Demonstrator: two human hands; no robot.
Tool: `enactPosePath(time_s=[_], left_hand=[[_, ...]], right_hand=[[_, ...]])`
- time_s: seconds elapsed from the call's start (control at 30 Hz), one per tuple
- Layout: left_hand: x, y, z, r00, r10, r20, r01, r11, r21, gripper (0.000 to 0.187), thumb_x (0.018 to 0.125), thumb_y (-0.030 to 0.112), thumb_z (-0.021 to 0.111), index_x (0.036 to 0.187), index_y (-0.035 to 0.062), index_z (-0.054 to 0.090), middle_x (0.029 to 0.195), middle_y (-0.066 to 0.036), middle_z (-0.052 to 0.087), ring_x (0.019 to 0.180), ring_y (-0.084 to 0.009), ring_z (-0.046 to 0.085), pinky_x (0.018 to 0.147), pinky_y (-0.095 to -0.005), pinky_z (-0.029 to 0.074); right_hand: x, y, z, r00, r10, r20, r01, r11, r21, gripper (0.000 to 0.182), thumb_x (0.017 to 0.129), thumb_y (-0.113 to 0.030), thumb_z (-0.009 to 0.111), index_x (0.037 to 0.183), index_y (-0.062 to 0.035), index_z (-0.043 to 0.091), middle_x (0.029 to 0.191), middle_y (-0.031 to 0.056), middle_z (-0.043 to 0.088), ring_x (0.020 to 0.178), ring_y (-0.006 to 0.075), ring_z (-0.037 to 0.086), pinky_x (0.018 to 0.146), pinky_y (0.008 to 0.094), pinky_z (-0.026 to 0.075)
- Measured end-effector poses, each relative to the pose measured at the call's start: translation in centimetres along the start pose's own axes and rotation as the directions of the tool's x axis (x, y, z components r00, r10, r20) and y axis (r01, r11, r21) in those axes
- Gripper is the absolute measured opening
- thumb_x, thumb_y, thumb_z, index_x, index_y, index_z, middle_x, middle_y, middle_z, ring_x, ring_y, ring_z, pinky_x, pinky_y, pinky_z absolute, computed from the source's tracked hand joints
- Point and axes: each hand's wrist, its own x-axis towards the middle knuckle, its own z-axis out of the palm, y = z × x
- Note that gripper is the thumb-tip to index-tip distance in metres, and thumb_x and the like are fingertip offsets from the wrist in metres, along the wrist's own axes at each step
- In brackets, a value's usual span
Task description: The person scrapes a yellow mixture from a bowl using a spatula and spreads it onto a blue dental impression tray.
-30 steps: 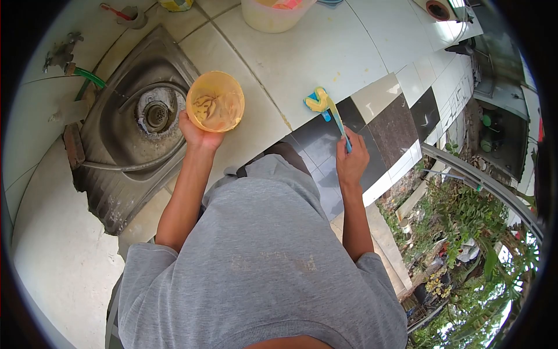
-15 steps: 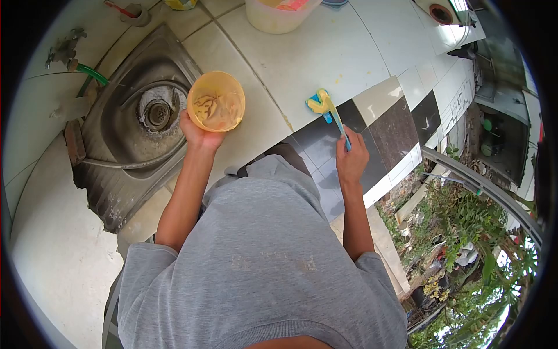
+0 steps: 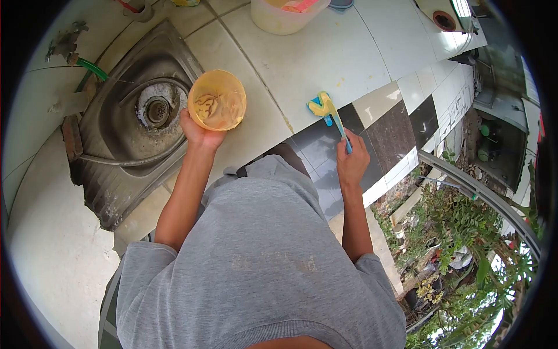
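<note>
My left hand (image 3: 200, 129) grips a translucent orange plastic tub (image 3: 218, 119) from below and its left side, over the counter beside the sink. Its open mouth faces me, and brownish and yellow residue coats the inside. My right hand (image 3: 353, 161) has its fingers closed around a blue-handled tool (image 3: 332, 113), held near the counter's edge. Yellow paste-like stuff covers much of the tool's head and upper handle, with blue showing along the edges. Its exact kind is not clear. Tub and tool are well apart.
A steel sink (image 3: 131, 131) with a drain is at the left, below a tap (image 3: 67, 43) with a green hose (image 3: 92, 68). A whitish basin (image 3: 285, 20) holding something pink stands at the back of the tiled counter (image 3: 325, 52). Plants (image 3: 465, 221) are beyond a metal rail at right.
The view has shifted slightly. Both hands keep their holds on the tub and the tool, with hardly any movement. A thin streak now shows beside the hose's end.
</note>
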Motion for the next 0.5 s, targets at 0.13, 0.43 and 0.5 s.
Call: enactPosePath(time_s=[0.13,0.43,0.5], left_hand=[[-0.1,0.2,0.1,1.000,0.007,-0.006,-0.007,1.000,0.000,0.047,0.092,0.032,0.037,0.126,0.0046,0.054,0.127,-0.014,0.055,0.119,-0.0319,0.051,0.104,-0.0525,0.040],[0.5,0.3,-1.1,0.991,-0.008,0.130,0.011,1.000,-0.025,0.046,0.094,0.037,0.042,0.124,0.0045,0.055,0.125,-0.014,0.056,0.115,-0.0320,0.054,0.100,-0.0503,0.044],[0.3,0.4,-1.1,0.964,-0.026,0.264,0.033,0.999,-0.024,0.046,0.094,0.036,0.042,0.124,0.0041,0.055,0.126,-0.014,0.056,0.115,-0.0317,0.054,0.099,-0.0503,0.045]], right_hand=[[0.5,0.0,0.1,1.000,0.016,0.016,-0.016,1.000,-0.008,0.023,0.083,-0.004,0.060,0.106,-0.0037,0.068,0.082,0.0115,0.062,0.062,0.0245,0.062,0.053,0.0324,0.049],[0.9,-3.2,-1.6,0.995,0.104,0.011,-0.103,0.958,0.269,0.020,0.085,-0.004,0.061,0.103,-0.0015,0.069,0.085,0.0117,0.066,0.064,0.0221,0.061,0.066,0.0277,0.049],[1.5,-5.6,-3.0,0.981,0.113,0.155,-0.173,0.870,0.461,0.020,0.087,-0.008,0.063,0.105,-0.0001,0.069,0.077,0.0106,0.064,0.061,0.0184,0.057,0.063,0.0243,0.046]])
